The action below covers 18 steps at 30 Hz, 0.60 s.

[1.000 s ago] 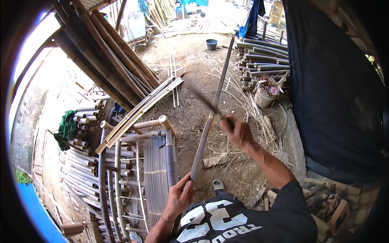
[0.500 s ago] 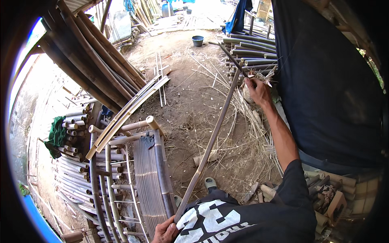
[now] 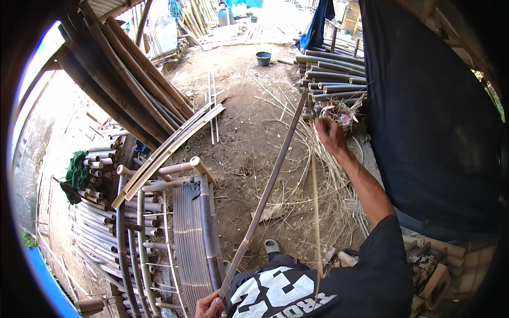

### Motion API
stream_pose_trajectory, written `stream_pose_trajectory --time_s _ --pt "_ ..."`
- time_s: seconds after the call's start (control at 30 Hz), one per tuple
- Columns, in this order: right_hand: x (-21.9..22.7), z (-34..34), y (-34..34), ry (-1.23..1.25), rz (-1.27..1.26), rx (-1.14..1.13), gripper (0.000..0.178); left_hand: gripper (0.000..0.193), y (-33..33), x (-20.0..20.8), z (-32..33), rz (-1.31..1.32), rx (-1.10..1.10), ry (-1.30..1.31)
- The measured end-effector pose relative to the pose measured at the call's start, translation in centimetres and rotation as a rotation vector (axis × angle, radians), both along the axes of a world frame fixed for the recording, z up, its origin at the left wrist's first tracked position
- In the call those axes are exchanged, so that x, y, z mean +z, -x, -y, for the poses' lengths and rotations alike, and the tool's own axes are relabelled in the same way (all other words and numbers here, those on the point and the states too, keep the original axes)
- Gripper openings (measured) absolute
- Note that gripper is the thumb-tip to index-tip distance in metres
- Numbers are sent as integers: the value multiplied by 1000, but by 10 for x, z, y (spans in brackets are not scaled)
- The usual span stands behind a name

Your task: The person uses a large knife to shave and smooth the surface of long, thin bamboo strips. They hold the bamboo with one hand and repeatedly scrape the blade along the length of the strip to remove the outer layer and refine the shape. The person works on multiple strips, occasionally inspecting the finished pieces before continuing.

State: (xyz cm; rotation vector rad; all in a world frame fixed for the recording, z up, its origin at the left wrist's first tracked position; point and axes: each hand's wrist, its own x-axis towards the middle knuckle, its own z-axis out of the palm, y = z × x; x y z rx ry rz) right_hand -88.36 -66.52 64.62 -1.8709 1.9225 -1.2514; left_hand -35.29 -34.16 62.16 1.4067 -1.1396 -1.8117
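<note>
My left hand (image 3: 210, 306), at the bottom edge, is closed around the lower end of a long brown bamboo strip (image 3: 271, 185). This strip slants up and away, its far end near the stacked poles. My right hand (image 3: 330, 137) is raised to the right of that far end, fingers closed, apart from the brown strip. From my right hand a thin pale bamboo strip (image 3: 316, 212) runs down toward my shirt, slightly blurred; its upper end is partly hidden by the fingers.
A slatted bamboo bench (image 3: 195, 238) stands at my left, with a grey glove (image 3: 192, 187) and split bamboo lengths (image 3: 169, 151) on it. Cut poles (image 3: 336, 74) are stacked ahead right, beside a black curtain (image 3: 424, 127). A dark bucket (image 3: 263, 58) stands ahead. Shavings (image 3: 339, 175) litter the ground.
My right hand has come down slightly, away from the brown strip. The dark piece that stuck out beyond it is gone from there, and a pale strip now hangs below the hand.
</note>
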Motion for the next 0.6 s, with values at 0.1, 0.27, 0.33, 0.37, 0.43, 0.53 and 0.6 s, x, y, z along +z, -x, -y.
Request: stream_pose_trajectory --time_s 0.1,0.27,0.33,0.37,0.43,0.53,0.6 --pt "-6 2 16 275 -394 281 59 25 17 -4 -5 6 50 3" --pt "8 30 93 -134 745 -356 62 31 26 -10 -12 33 58 56" --pt "9 30 114 -133 632 -303 65 43 23 -16 -6 50 76 104" --pt "8 28 117 -269 602 -328 64 40 24 -23 8 99 158 164" --pt "1 17 110 -353 320 -326 58 33 28 -33 42 261 156 389" --pt "-20 -5 61 -500 108 -305 36 36 34 -35 119 419 199 693" --pt "-40 -34 11 -530 433 -191 39 42 38 -22 172 761 198 930"
